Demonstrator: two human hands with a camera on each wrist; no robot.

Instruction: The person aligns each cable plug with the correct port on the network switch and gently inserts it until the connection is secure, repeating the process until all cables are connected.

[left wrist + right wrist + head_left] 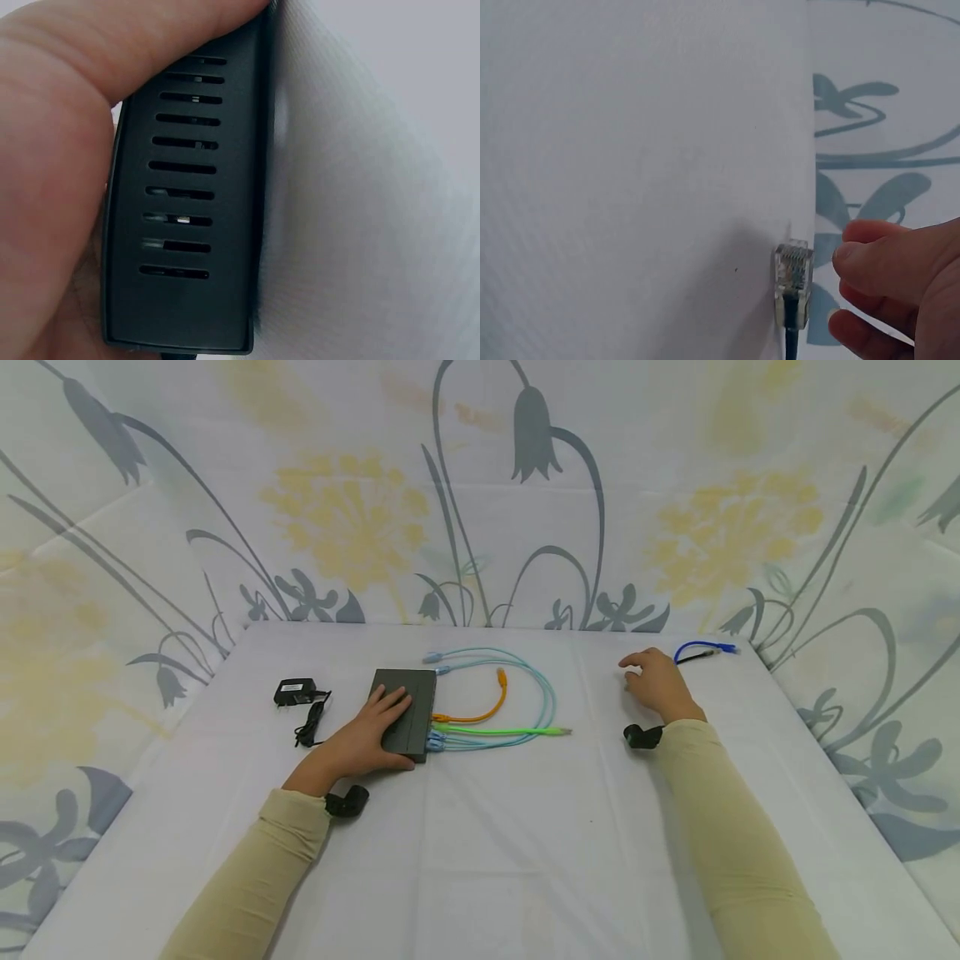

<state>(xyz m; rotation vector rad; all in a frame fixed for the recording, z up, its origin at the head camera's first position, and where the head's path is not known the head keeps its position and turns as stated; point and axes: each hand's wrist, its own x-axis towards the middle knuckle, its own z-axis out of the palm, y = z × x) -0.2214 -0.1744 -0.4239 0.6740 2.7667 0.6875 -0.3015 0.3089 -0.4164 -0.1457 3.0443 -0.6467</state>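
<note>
My left hand (363, 739) rests on a dark network switch (415, 727), fingers spread over its top and thumb along its near side. Vent slots line that side (180, 195) in the left wrist view. Several cables leave the switch's right side: an orange one (498, 697), a bright green one (517, 730) and light blue ones (551, 685). At the table's right, my right hand (663, 685) hovers, fingers loosely bent and holding nothing. Beside it lie a blue cable (701, 644) and a short black cable (697, 656). A clear network plug (793, 274) on a dark cable shows apart from the right fingertips.
A black power adapter (295, 692) and its bundled cord (310, 722) lie left of the switch. White cloth covers the table (510, 860). A flower-patterned cloth (480, 527) rises behind the table and at both sides.
</note>
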